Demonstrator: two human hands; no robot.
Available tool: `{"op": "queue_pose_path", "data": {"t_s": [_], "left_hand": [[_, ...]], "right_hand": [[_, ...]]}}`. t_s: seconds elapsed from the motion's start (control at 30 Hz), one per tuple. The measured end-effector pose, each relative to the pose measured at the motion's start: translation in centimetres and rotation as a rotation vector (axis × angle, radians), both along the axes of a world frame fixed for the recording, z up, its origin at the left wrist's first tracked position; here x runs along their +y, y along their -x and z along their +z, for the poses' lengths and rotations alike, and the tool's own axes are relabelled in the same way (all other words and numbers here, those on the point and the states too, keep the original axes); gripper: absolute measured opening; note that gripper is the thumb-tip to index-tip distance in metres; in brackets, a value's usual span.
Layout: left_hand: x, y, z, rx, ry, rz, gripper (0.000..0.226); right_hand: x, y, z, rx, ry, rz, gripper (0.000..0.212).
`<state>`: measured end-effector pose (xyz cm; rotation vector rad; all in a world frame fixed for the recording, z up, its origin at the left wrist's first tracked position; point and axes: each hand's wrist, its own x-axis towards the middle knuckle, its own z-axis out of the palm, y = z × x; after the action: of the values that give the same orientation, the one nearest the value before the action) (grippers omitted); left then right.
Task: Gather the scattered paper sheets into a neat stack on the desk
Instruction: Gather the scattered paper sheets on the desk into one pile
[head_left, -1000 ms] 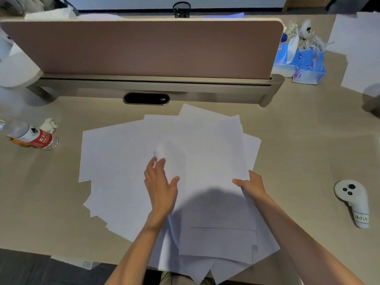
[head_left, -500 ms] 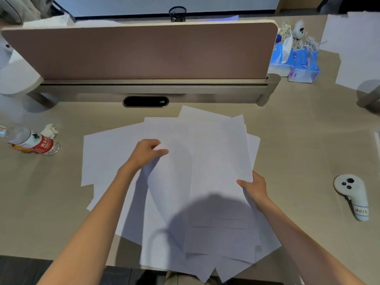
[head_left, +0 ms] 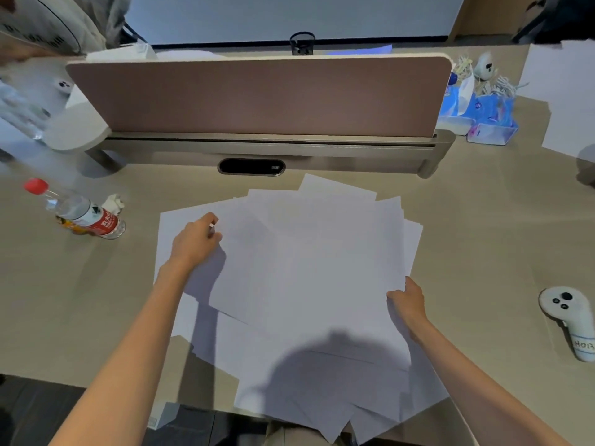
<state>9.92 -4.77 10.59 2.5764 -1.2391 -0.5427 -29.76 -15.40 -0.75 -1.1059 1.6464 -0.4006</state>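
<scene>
Soft indoor light falls from above. A broad round shadow darkens the papers [head_left: 306, 268] near the bottom, and a smaller one lies beside the left hand [head_left: 193, 243]. The edges bend outward; the top left corner is blurred.

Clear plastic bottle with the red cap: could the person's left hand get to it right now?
Probably yes: the clear plastic bottle with the red cap lies on bare beige desk left of the left hand, nothing between, though that hand seems to pinch a white paper sheet.

Your paper sheets [head_left: 306, 278]: plain white. Desk [head_left: 483, 252]: beige. Divider [head_left: 257, 94] at twelve o'clock: mauve-brown. Bottle [head_left: 87, 215] at nine: red cap, red label.
</scene>
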Motion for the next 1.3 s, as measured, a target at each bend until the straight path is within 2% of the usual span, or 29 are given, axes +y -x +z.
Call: {"op": "queue_pose_path", "data": {"t_s": [0.1,0.27,0.37,0.43,0.53,0.6,0.67,0.7,0.77,0.83,0.87,0.93,1.03,1.07,1.17,1.3], "left_hand": [[1.0,0.5,0.8,-0.147,0.209,-0.051,0.005],[-0.2,1.1,6.2,-0.337,0.39,-0.202,0.016],[-1.5,1.5,10.0,-0.364,0.488,-0.277,0.02],[-2.5,1.6,12.0,-0.367,0.517,-0.32,0.017],[-4.5,2.0,13.8,-0.343,0.516,-0.361,0.014],[-5.8,2.8,14.0,-0.303,0.508,-0.405,0.01],[-7.1,3.9,13.0,-0.222,0.489,-0.454,0.01],[-7.8,4.4,12.2,-0.164,0.477,-0.479,0.015],[-8.8,5.8,10.0,-0.051,0.425,-0.505,0.027],[-9.8,6.8,7.3,0.047,0.349,-0.52,0.02],[-10.2,7.4,5.9,0.087,0.311,-0.527,0.017],[-10.9,8.5,3.3,0.148,0.251,-0.548,0.019],[-11.7,10.2,0.0,0.177,0.161,-0.57,0.025],[-12.0,10.8,-1.0,0.186,0.145,-0.582,0.027],[-12.8,12.3,-3.8,0.208,0.092,-0.633,0.026],[-13.9,13.9,-6.6,0.166,0.091,-0.699,0.024]], "right_hand": [[0.1,-0.3,0.2,0.011,0.02,0.024,0.031],[-0.4,-1.1,1.0,-0.01,0.021,0.034,0.026],[-0.9,-1.4,1.6,-0.05,-0.039,-0.004,0.029],[-0.9,-1.4,2.0,-0.121,-0.077,-0.02,0.011],[-0.9,-0.7,0.6,-0.257,-0.125,-0.052,0.017],[-1.3,0.3,-2.0,-0.348,-0.162,-0.065,0.031],[-0.4,0.0,1.3,-0.343,-0.182,-0.041,0.037],[-0.1,-0.3,2.5,-0.322,-0.209,-0.051,0.048],[0.1,-0.3,2.6,-0.348,-0.228,-0.106,0.056],[0.2,-0.1,2.0,-0.371,-0.272,-0.151,0.06],[0.4,0.1,1.6,-0.384,-0.296,-0.163,0.058],[0.3,0.5,0.6,-0.361,-0.292,-0.151,0.042],[-0.1,0.8,-0.5,-0.319,-0.279,-0.135,0.056],[-0.1,0.7,-0.3,-0.32,-0.258,-0.145,0.053],[-0.4,0.5,0.1,-0.27,-0.226,-0.117,0.027],[-0.3,-0.2,0.1,-0.209,-0.092,-0.066,0.049]]}}
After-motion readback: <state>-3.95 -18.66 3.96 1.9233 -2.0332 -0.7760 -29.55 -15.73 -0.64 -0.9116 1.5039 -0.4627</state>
